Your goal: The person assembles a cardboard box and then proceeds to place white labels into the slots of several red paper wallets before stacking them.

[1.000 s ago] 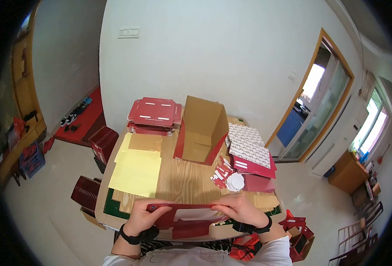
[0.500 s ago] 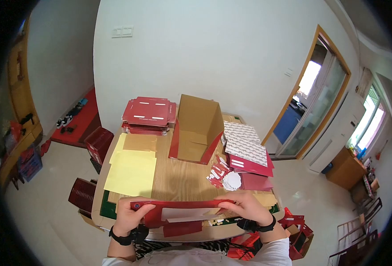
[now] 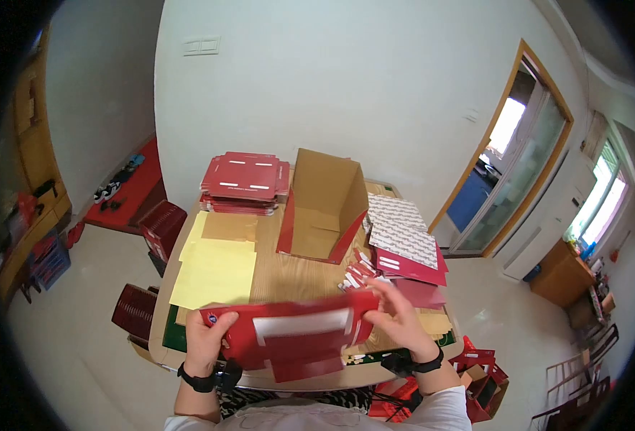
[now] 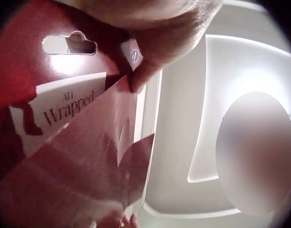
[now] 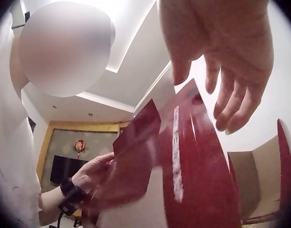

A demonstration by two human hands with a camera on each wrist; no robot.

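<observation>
A folded red cardboard piece [image 3: 244, 343] with a white panel and a hanging flap is held up over the table's near edge, slightly blurred. My left hand [image 3: 204, 346] grips its left end, thumb in front; in the left wrist view the hand [image 4: 176, 40] pinches the card [image 4: 22, 61] beside a hanger slot and the printed word "Wrapped". At the other end is my right hand [image 3: 403, 327]. The right wrist view shows that hand [image 5: 221, 42] with relaxed fingers just off the card [image 5: 202, 156], holding nothing.
An open brown box [image 3: 324, 208] stands mid-table. Left of it are stacked red cards [image 3: 242, 176] and yellow sheets [image 3: 213, 276]. To its right lie patterned sheets [image 3: 403, 241], red folders [image 3: 419, 293] and small red-and-white scraps [image 3: 357, 275]. Chairs [image 3: 163, 226] flank the left side.
The cardboard has tilted, its right end higher, and more of its front shows. My right hand has loosened from that end and risen a little; my left keeps its grip.
</observation>
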